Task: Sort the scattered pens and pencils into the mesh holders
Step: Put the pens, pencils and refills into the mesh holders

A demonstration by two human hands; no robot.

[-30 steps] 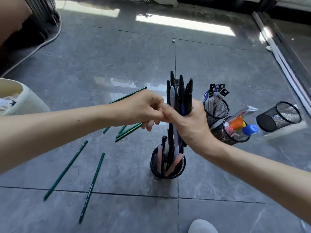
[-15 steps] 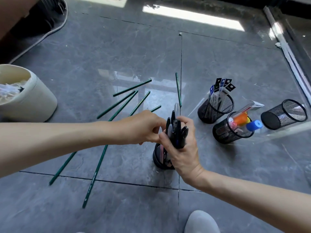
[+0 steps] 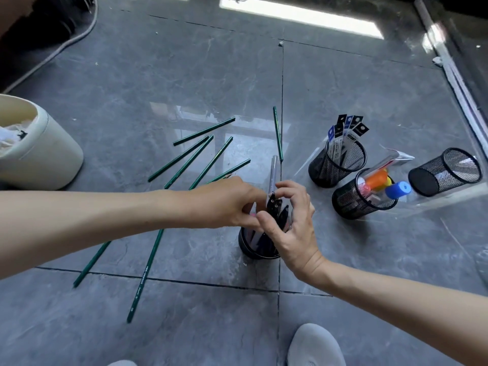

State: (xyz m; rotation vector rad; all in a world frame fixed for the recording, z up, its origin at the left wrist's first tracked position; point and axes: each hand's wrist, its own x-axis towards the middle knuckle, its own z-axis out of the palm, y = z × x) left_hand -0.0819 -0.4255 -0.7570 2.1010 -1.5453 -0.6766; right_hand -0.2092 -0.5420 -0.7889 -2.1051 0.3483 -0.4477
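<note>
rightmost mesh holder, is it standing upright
No, the rightmost mesh holder lies tipped on its side, with its dark round base showing.

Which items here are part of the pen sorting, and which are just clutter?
Job: left hand, right hand, dark pens, near mesh holder, loose green pencils, refill holder, marker holder, tipped empty holder.
Just lying about: cream bin, cable, grey shoe.

Left grip (image 3: 227, 202), fingers curled, meets right grip (image 3: 295, 228) clasping pens (image 3: 273, 204).
</note>
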